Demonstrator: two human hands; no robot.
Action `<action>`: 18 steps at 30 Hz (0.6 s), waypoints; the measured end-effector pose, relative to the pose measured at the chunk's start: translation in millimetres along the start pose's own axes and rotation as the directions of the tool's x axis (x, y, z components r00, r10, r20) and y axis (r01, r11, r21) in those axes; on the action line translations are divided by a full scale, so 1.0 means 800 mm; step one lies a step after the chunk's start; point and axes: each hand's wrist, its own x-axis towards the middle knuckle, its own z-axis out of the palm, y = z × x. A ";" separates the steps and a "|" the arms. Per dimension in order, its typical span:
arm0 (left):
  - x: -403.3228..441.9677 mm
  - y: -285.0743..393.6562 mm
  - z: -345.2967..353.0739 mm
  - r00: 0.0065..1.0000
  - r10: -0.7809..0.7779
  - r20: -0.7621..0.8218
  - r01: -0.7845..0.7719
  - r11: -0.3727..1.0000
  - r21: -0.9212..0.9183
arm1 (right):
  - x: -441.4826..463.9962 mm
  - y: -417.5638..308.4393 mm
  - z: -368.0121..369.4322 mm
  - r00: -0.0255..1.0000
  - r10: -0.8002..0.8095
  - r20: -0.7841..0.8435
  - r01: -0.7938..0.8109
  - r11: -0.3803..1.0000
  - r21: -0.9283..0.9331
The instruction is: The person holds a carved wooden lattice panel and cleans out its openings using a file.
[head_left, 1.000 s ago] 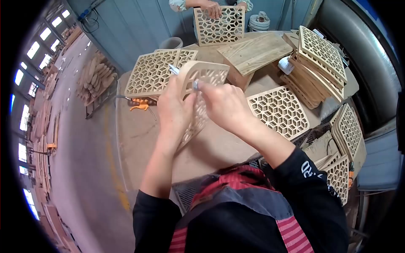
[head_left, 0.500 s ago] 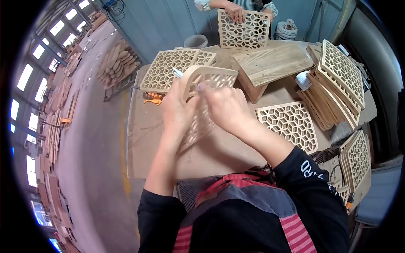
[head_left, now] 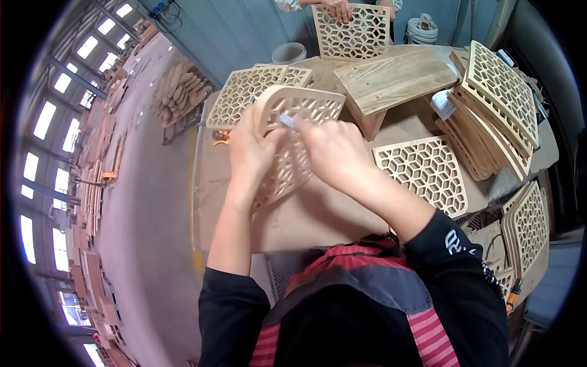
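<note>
A curved wooden lattice panel [head_left: 290,168] is held tilted above the table, with a rounded edge at its top left. My left hand [head_left: 249,147] grips its left side, fingers wrapped behind it. Close to the panel's upper openings, my right hand [head_left: 333,147] is closed on a small pale strip [head_left: 286,120], which looks like sandpaper and is partly hidden by the fingers. Another pale tip [head_left: 255,98] shows just above my left hand. Flat on the table to the right lies a second lattice panel [head_left: 422,174].
Behind are more lattice panels [head_left: 247,92] and a wooden board [head_left: 397,79]. Stacked panels [head_left: 501,92] stand at the right, others [head_left: 527,232] below them. Across the table [head_left: 214,226], a co-worker's hand [head_left: 337,9] holds a panel. An orange tool [head_left: 221,137] lies at the left.
The view has shifted, moving the surroundings in the frame. The pale strip in my right hand now shows more, by the panel's opening. Both hands keep their holds.
</note>
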 end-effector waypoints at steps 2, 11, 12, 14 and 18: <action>0.001 -0.004 -0.003 0.999 0.028 -0.021 -0.027 0.999 0.048 | -0.013 -0.002 -0.007 1.000 0.024 0.004 -0.024 1.000 0.006; -0.023 0.013 0.007 0.996 0.088 -0.011 -0.087 0.996 0.037 | -0.010 0.000 -0.002 0.997 0.028 -0.067 -0.026 0.999 0.024; -0.024 0.014 0.005 0.997 0.071 0.003 -0.071 0.997 0.032 | -0.011 -0.002 -0.006 0.998 0.027 -0.058 -0.024 0.999 0.049; -0.015 0.006 0.001 0.999 0.033 -0.001 -0.032 0.999 0.031 | -0.017 -0.008 -0.021 0.999 0.050 0.009 -0.050 0.998 0.043; -0.016 -0.002 -0.005 0.997 0.015 -0.080 -0.009 0.996 0.084 | -0.022 -0.007 -0.022 1.000 0.014 0.026 -0.014 1.000 0.022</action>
